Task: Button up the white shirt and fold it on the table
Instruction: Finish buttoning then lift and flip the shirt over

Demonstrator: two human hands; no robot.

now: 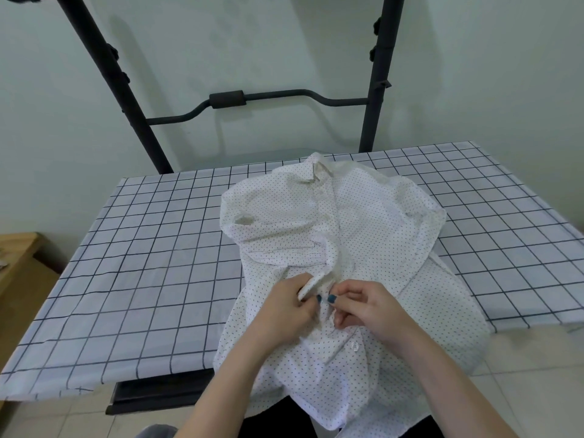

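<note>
A white shirt with small dark dots (373, 222) lies face up on the table (142, 263), collar at the far side, its lower part hanging over the near edge. My left hand (287, 308) pinches the left front edge of the shirt at mid-placket. Touching it from the right, my right hand (366, 308) pinches the other front edge. Both thumbs meet over the placket. A clear button (354, 345) shows just below my right hand. The fabric bunches into a ridge above my hands.
The table wears a white cloth with a dark grid pattern. A black metal frame (227, 99) stands behind it against the pale wall. A wooden piece of furniture (15, 257) is at the far left. Tiled floor lies below the near edge.
</note>
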